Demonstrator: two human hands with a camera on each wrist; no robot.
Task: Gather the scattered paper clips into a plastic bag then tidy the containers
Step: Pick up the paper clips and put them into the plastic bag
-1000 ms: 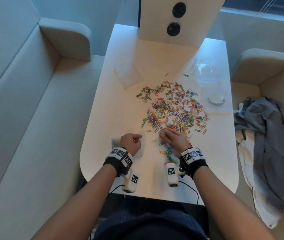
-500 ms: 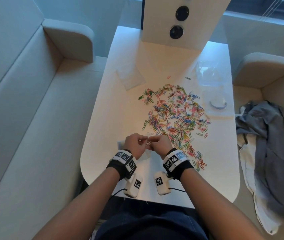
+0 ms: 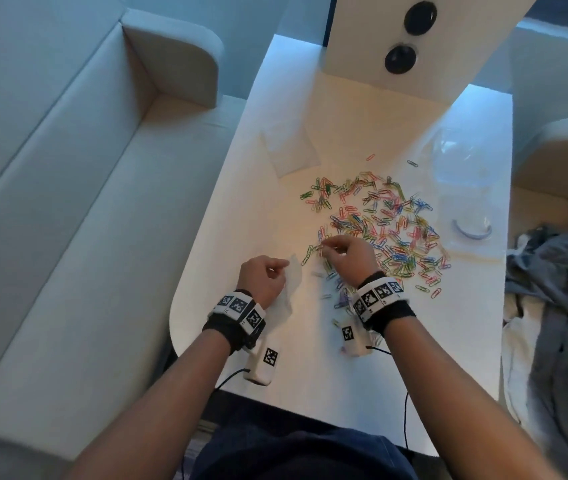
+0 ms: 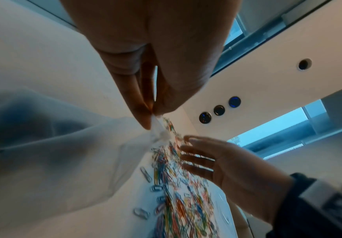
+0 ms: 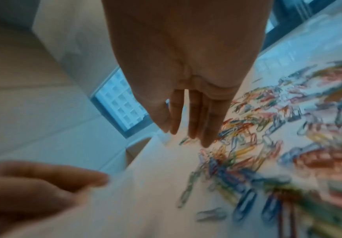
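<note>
Head view shows the right hand (image 3: pixel 346 259), fingers now extended and empty, back at the paper clips (image 3: pixel 384 225) mid-tabletop, away from the plastic bag (image 3: pixel 289 289) pinched by the left hand (image 3: pixel 262 284) near the front edge, so gathering continues.

A pale upholstered sofa bench (image 3: pixel 68 209) runs along the white table's (image 3: pixel 248 216) nine o'clock side. At three o'clock a crumpled grey cloth (image 3: pixel 559 306) lies over white fabric (image 3: pixel 518 358). At twelve o'clock a white panel (image 3: pixel 379 36) carries two round black sockets (image 3: pixel 400 58).
</note>
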